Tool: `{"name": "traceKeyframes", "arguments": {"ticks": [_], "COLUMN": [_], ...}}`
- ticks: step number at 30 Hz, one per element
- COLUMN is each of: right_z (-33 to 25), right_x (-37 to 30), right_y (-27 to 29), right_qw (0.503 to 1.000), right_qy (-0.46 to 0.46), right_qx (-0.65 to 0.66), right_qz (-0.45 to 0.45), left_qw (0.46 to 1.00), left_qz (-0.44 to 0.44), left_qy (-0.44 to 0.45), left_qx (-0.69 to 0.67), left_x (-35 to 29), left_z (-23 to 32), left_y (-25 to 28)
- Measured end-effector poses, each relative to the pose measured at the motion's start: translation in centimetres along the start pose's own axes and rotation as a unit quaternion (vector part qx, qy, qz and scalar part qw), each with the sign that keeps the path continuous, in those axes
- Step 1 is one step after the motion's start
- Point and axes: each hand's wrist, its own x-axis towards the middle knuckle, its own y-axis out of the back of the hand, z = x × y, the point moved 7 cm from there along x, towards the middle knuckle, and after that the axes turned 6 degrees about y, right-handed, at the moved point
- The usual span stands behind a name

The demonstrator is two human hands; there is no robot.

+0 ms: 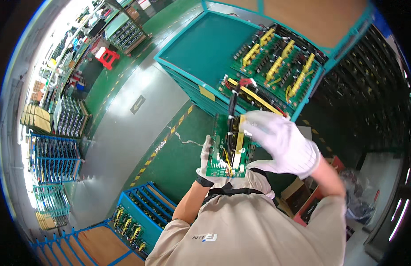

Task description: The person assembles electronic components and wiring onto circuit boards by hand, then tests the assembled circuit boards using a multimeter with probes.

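Note:
A green circuit board (218, 142) is held in front of my waist, with a bundle of black cables (231, 111) running up over its far edge. My gloved left hand (205, 156) grips it along the left side; part of that hand is hidden beneath the board. Over the right side hovers my gloved right hand (283, 141), smeared a little by motion. Its thumb and fingers are spread apart, close to the long yellow part (239, 139) on the board. Whether the fingertips touch it I cannot tell.
Just beyond stands a teal rack (201, 48) with several similar boards (276, 66) on its top right side. A blue rack (145, 204) is at lower left, and an open cardboard box (296, 195) at lower right. A red stool (109, 57) stands far left.

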Motion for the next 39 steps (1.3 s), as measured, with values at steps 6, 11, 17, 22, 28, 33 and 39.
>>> {"name": "traceKeyframes", "arguments": {"ticks": [6,11,17,22,28,33,39], "right_z": [7.8,13.7,23.8,31.0,39.0,46.7,53.2], "right_x": [1.8,9.6,16.0,19.4,18.8,18.0,17.5], "right_y": [-7.3,-11.1,-14.3,-17.0,-19.0,-19.2,-16.8], "right_qw": [0.948,0.897,0.817,0.748,0.657,0.636,0.615], "right_qy": [-0.262,-0.340,-0.460,-0.521,-0.544,-0.585,-0.633], "right_qx": [-0.018,-0.144,-0.131,-0.080,-0.103,-0.181,-0.293], "right_qz": [0.179,0.242,0.322,0.403,0.511,0.470,0.369], "left_qw": [0.995,0.945,0.986,0.971,0.801,0.163,0.110], "left_qz": [0.031,-0.260,-0.160,0.138,0.153,-0.073,-0.074], "left_qy": [-0.079,-0.145,-0.020,0.047,0.138,-0.191,-0.142], "left_qx": [0.051,0.137,0.039,0.188,0.562,0.965,0.981], "left_x": [9.2,15.5,21.7,26.8,36.8,45.1,46.3], "left_z": [8.9,17.7,27.0,32.3,38.7,47.3,46.1], "left_y": [0.8,1.6,7.4,8.2,8.9,8.3,8.5]}}
